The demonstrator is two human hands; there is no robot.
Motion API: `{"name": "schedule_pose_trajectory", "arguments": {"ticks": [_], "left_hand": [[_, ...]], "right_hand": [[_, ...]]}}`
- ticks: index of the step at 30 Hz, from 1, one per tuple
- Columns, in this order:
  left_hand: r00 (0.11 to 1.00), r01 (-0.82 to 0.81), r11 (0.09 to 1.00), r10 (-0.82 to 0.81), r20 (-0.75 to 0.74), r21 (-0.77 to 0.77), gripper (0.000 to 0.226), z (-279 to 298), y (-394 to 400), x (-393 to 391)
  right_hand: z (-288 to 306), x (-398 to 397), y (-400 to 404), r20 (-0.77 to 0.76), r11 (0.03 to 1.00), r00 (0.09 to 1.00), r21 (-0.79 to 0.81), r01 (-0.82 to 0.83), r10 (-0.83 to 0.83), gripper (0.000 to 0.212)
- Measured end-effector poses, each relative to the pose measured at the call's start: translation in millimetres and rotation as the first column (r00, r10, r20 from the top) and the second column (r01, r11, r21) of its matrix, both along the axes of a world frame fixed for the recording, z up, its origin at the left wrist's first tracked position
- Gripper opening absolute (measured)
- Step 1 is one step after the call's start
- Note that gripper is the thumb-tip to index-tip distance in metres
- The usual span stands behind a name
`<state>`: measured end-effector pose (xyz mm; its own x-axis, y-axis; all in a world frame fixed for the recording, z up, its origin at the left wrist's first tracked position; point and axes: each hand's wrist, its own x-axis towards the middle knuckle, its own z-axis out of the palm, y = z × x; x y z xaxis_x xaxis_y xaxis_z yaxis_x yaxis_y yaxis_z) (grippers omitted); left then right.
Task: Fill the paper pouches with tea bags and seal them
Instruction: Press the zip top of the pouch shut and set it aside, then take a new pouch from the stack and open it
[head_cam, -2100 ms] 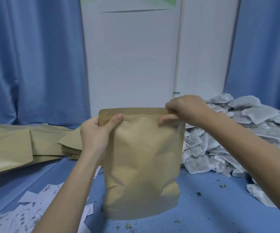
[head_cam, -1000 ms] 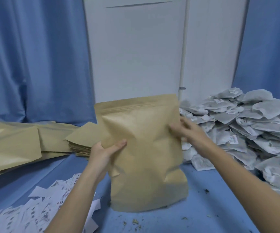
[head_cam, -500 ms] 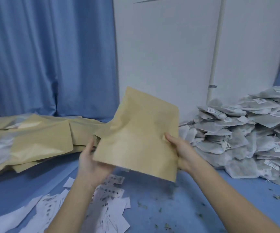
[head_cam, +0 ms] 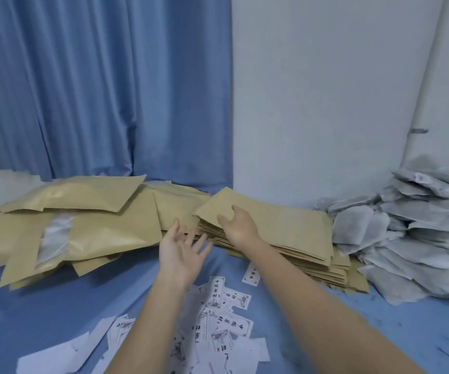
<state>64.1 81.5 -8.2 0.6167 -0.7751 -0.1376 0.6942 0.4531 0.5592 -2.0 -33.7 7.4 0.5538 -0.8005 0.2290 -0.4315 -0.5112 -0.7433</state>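
My right hand [head_cam: 238, 225] pinches the left corner of the top pouch on the flat pouch stack [head_cam: 293, 233], centre of the table [head_cam: 56, 314]; my left hand [head_cam: 181, 251] hovers spread, palm up, just left of it; filled pouches [head_cam: 83, 225] lie far left; the tea bag heap [head_cam: 412, 238] sits right; paper labels [head_cam: 218, 319] lie near.

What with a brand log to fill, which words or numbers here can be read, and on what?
white paper slips: large dark characters and red stamps, too blurred to quote.
tea bag tags: print too small to read.
paper pouches: no text visible.
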Motion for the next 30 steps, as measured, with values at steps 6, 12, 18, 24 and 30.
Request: {"name": "schedule_pose_trajectory", "arguments": {"ticks": [6, 12, 18, 24, 30], "left_hand": [[0.997, 0.072, 0.993, -0.068, -0.04, 0.093, 0.06, -15.7, -18.4, -8.3], [0.985, 0.129, 0.939, -0.159, 0.07, 0.318, 0.056, -17.7, -29.4, -45.6], [0.925, 0.226, 0.933, -0.295, 0.239, 0.278, 0.023, 0.0, -26.7, -101.7], [0.919, -0.101, 0.964, -0.005, 0.395, 0.247, 0.03, 28.2, -13.1, -125.5], [0.227, -0.611, 0.79, 0.126, 0.966, 0.04, 0.036, 41.3, 20.4, -132.5]], "right_hand": [[-41.2, -51.7, -58.4, -0.561, 0.907, 0.775, -0.419, 0.039, -0.292, 0.101], [-55.6, -89.4, -32.5, -0.422, 0.623, 0.832, -0.772, -0.122, -0.36, 0.053], [-60.6, -112.7, 18.1, 0.066, 0.332, 0.993, -0.938, 0.096, -0.101, 0.028], [-21.4, -136.7, 55.8, 0.025, 0.609, 0.978, -0.786, -0.109, 0.209, 0.032], [39.3, -172.0, 89.7, 0.543, 0.935, 0.802, 0.082, -0.346, 0.249, 0.03]]}}
